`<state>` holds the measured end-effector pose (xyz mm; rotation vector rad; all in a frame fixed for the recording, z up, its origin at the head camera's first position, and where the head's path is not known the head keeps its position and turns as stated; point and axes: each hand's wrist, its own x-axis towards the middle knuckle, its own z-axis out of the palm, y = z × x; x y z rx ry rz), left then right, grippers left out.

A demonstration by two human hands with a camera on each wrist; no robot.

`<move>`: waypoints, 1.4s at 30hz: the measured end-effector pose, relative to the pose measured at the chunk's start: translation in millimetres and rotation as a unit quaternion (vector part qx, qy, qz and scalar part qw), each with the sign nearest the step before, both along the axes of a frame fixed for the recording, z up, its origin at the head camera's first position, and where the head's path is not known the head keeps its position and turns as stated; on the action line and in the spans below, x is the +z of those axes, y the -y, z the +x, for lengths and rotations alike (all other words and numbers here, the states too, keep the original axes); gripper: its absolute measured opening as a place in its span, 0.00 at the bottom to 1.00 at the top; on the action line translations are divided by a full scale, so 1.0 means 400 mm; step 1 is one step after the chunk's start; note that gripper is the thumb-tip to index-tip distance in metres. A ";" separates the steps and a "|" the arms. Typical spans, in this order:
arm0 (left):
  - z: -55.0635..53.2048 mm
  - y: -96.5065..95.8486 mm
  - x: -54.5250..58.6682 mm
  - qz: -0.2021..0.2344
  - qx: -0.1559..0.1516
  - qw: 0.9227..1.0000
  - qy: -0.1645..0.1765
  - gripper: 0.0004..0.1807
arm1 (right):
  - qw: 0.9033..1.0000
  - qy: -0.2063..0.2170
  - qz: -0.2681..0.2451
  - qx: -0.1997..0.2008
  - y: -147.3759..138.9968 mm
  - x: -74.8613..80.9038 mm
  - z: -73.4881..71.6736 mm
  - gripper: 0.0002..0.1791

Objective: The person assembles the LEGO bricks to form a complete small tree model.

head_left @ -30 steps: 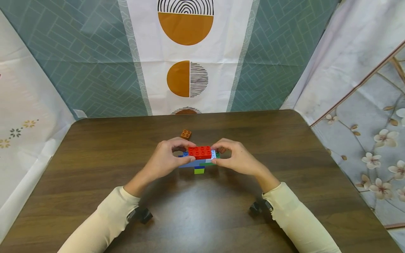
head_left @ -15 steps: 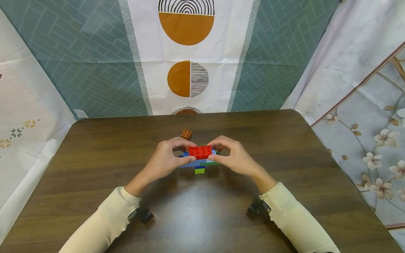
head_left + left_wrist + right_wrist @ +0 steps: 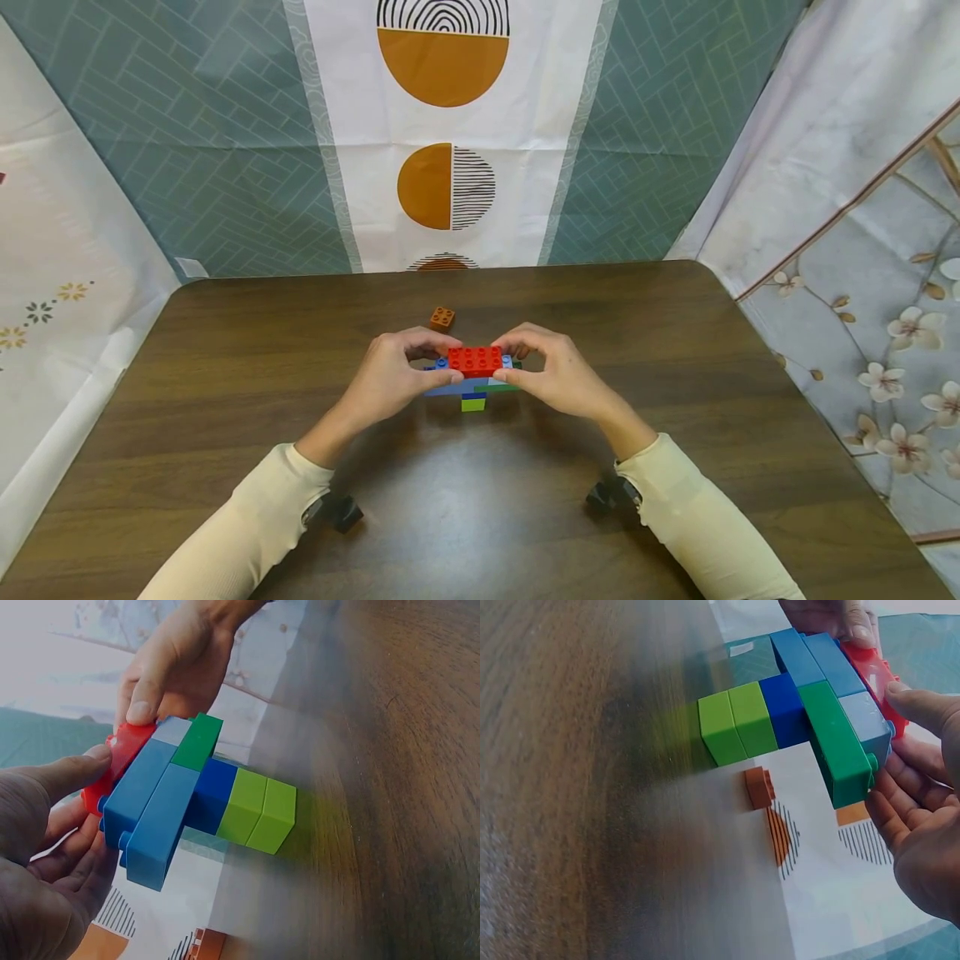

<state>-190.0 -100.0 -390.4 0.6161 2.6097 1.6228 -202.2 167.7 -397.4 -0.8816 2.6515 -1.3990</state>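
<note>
A red eight-stud toy brick (image 3: 475,362) tops a stack of building bricks. My left hand (image 3: 390,375) pinches its left end between thumb and fingers, while my right hand (image 3: 559,373) pinches the right end the same way. Beneath the red one, the left wrist view shows medium-blue bricks (image 3: 157,817) in two layers. A pale blue brick (image 3: 865,718) and a green brick (image 3: 840,746) fill the right side. Below them a dark blue brick (image 3: 784,711) sits on two lime bricks (image 3: 736,724), which form a narrow column standing on the table.
An orange four-stud brick (image 3: 442,317) lies on the brown wooden table (image 3: 465,517), behind the stack and slightly left. Patterned cloths (image 3: 637,142) hang beyond the table's back edge and along both sides.
My right hand has shifted left, from the pale blue brick's end onto the right end of the red brick. My left hand has stayed nearly still.
</note>
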 end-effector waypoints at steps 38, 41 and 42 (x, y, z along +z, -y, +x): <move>-0.006 -0.004 -0.014 -0.001 0.005 1.000 0.002 0.18 | 0.998 -0.058 0.006 0.010 0.001 -0.009 -0.001 0.18; -0.004 0.000 -0.012 -0.005 0.003 1.000 0.001 0.19 | 0.999 -0.047 0.002 0.007 0.004 -0.013 0.000 0.18; -0.003 0.002 -0.011 -0.006 0.002 1.000 0.000 0.18 | 0.999 -0.043 0.002 0.006 0.006 -0.016 0.001 0.18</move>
